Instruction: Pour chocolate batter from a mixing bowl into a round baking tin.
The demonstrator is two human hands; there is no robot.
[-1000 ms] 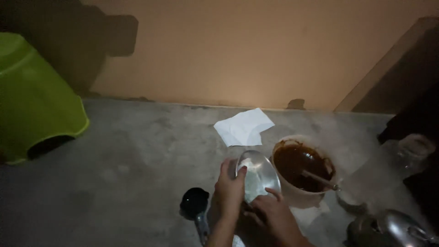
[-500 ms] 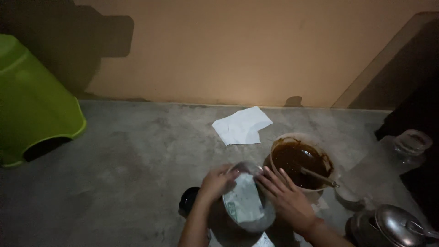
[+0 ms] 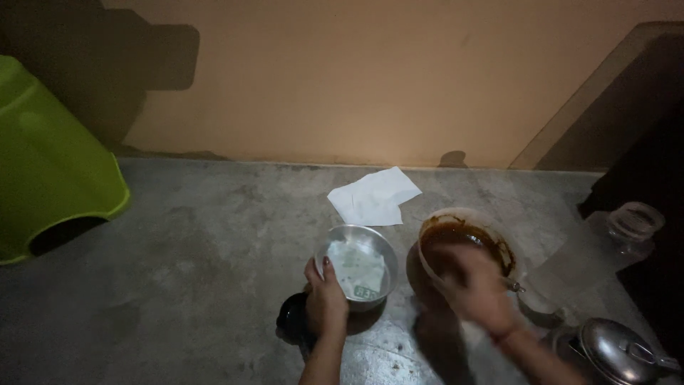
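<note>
Steel gleams dully under my left hand (image 3: 325, 299), which grips the near rim of a small round metal bowl (image 3: 358, 265) standing on the grey concrete floor (image 3: 199, 271). Inside the bowl lies a pale packet (image 3: 356, 269), flattish and rectangular, with a green label at its near corner. My right hand (image 3: 474, 289) is blurred over a white bowl (image 3: 463, 246) of dark brown sauce just right of the metal one; I cannot tell whether it is clenched or loose. White paper (image 3: 374, 196) lies beyond both bowls, near the wall. A black round thing (image 3: 292, 317) sits by my left wrist. A lime-green plastic stool (image 3: 50, 164) stands far left, a metal kettle lid (image 3: 616, 349) and a clear jar (image 3: 634, 222) at right.
</note>
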